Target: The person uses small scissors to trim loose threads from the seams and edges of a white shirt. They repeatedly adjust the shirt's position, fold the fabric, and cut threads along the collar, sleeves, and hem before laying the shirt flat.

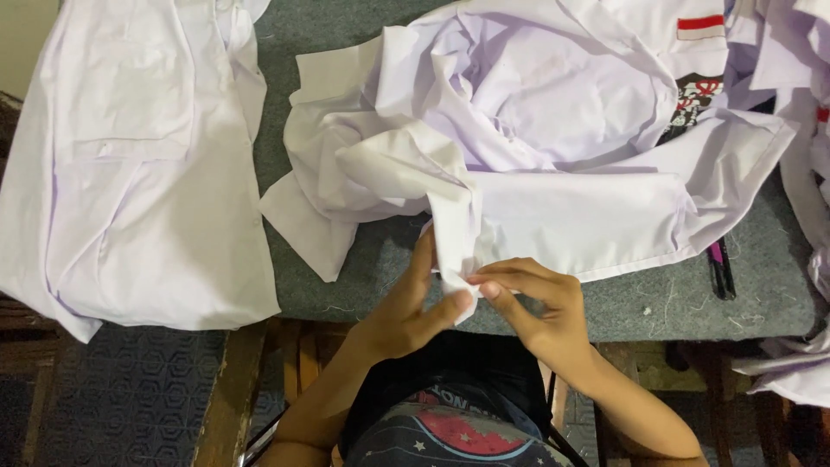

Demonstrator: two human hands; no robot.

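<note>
Fingers of left hand (406, 303) and right hand (540, 298) pinch white shirt (553, 173) hem; red-white patch (700, 26) top right.

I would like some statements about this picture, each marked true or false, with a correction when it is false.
1. Both hands pinch the same edge of a white shirt. True: the left hand and the right hand meet on a fold of the crumpled white shirt.
2. The table is covered with red cloth. False: the table covering is grey felt.
3. Another white shirt lies flat at the left and hangs over the table edge. True: the flat shirt does so.
4. The right hand holds scissors. False: it holds only fabric; a dark tool lies on the table at the right, apart from both hands.
</note>
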